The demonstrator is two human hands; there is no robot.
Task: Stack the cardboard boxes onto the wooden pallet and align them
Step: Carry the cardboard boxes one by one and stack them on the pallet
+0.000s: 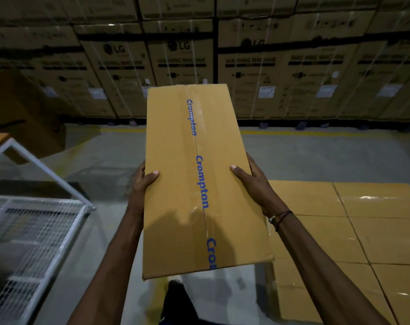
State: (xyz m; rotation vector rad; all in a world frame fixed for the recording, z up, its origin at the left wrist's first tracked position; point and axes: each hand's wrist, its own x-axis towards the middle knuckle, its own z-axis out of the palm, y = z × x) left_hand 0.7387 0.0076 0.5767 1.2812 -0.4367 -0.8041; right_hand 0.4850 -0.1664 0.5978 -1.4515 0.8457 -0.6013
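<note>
I hold a long flat cardboard box [176, 184], sealed with clear tape printed "Crompton" in blue, in the air in front of me with its long side pointing away. My left hand [144, 184] grips its left edge with the thumb on top. My right hand [251, 179] grips its right edge the same way. Low on the right lies a layer of stacked cardboard boxes [340, 231], their tops level and side by side. The wooden pallet under them is hidden.
A white wire-mesh cage trolley [30, 231] stands at the left. A wall of large washing-machine cartons [258, 73] fills the back beyond a yellow floor line [293, 133]. Grey concrete floor [316, 158] lies ahead. My foot [176, 292] shows below the box.
</note>
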